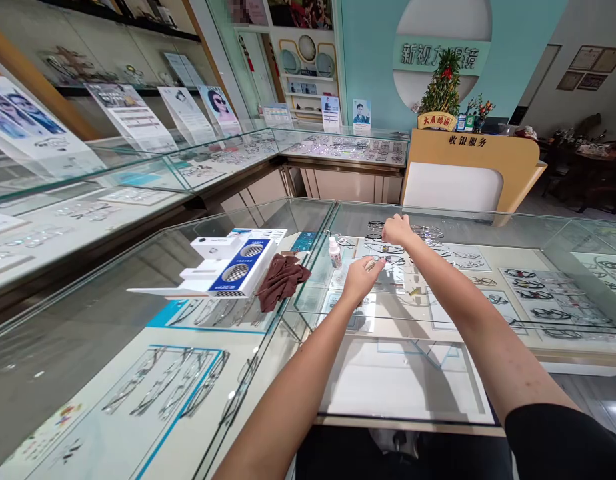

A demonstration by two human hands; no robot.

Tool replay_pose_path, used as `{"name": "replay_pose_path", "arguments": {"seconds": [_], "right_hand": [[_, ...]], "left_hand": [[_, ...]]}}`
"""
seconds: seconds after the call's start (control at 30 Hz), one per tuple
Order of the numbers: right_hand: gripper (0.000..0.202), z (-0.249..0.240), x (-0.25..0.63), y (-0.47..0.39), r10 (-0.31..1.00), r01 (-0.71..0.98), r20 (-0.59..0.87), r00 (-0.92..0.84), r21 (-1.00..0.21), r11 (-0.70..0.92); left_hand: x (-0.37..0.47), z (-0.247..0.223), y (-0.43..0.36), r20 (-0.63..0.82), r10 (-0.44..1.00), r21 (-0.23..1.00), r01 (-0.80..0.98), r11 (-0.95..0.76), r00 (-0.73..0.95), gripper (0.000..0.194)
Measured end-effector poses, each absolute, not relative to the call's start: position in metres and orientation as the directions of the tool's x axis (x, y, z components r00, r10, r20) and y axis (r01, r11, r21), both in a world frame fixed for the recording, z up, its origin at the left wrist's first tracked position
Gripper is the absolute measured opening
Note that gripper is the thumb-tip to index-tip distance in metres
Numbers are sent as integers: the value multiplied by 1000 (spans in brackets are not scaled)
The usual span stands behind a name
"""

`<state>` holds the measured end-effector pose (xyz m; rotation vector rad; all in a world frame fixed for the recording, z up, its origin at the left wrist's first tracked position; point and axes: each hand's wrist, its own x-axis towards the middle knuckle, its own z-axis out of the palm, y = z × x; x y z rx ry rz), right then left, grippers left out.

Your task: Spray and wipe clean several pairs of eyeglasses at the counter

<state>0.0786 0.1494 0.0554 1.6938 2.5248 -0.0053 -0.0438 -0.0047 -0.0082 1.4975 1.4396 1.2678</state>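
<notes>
My left hand (363, 279) reaches over the glass display counter, thumb and fingers closed at the temple end of a thin dark pair of eyeglasses (394, 261). Farther forward and to the right, my right hand (397, 231) is closed with its fingers bent downward; what lies in its fingertips is hidden. Several dark-framed eyeglasses (376, 225) lie beside and beneath it. A small white spray bottle (335, 253) stands left of my hands. Left of the bottle, a crumpled brown cloth (283, 281) lies against a blue and white box (244, 268).
Glass counters (268, 207) with rows of eyeglasses run along the left and back. Below my forearms is a white drawer or tray (378, 383). Advertising cards (131, 113) stand on the left counter. A yellow cash desk (518, 157) with a plant (442, 87) stands at the back right.
</notes>
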Motion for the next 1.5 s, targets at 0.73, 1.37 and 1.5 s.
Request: {"name": "replay_pose_path", "arguments": {"seconds": [0.73, 1.37, 1.5], "right_hand": [[39, 98, 93, 142, 918, 917, -12, -397, -58, 395], [40, 46, 174, -56, 613, 707, 495, -616, 3, 708], [43, 48, 173, -58, 580, 679, 520, -627, -1, 734]], "left_hand": [[-42, -8, -1, 179, 982, 933, 327, -147, -67, 48], [-31, 26, -19, -274, 755, 704, -411, 580, 596, 22], [-32, 26, -23, -214, 830, 788, -411, 459, 516, 34]]}}
